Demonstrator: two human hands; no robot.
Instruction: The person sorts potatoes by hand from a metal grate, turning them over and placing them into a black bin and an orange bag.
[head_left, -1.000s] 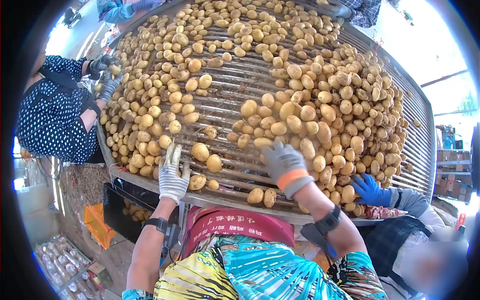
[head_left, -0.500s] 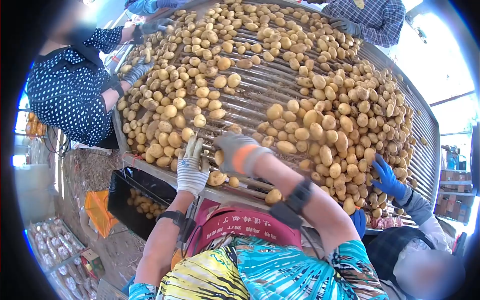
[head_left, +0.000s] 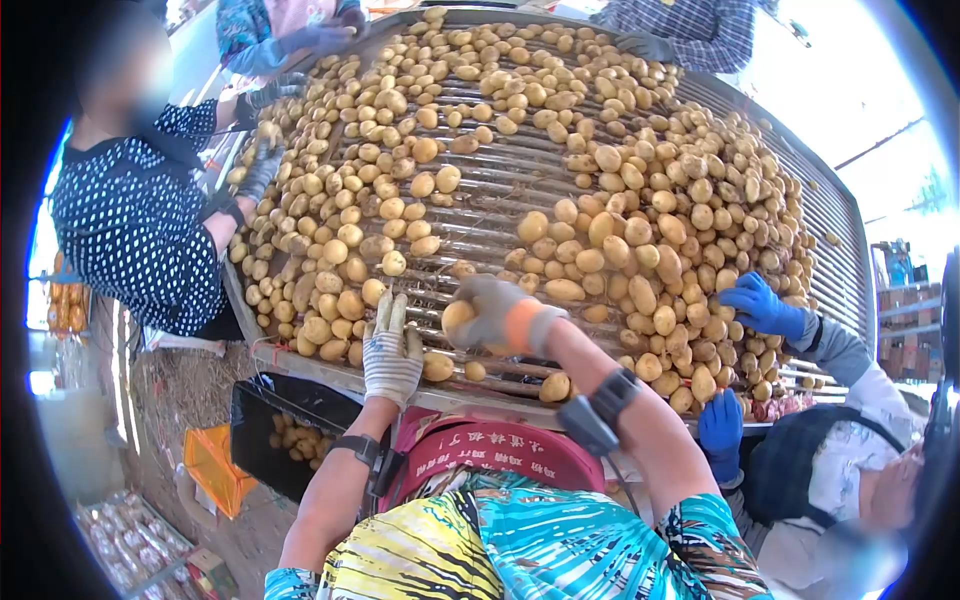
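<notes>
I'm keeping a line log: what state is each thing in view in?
Right hand: gloved, curled around a potato
Left hand: gloved, open, fingers extended
Potatoes: loose, unevenly spread
Bars: partly covered by potatoes
Black bin: open, potatoes inside
Blue gloves: worn
Wristbands: strapped on

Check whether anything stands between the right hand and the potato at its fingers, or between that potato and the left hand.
Nothing visible does: the right hand touches the potato, and only the bars show between that and the left hand. Another potato sits lower in view, off that line.
</notes>
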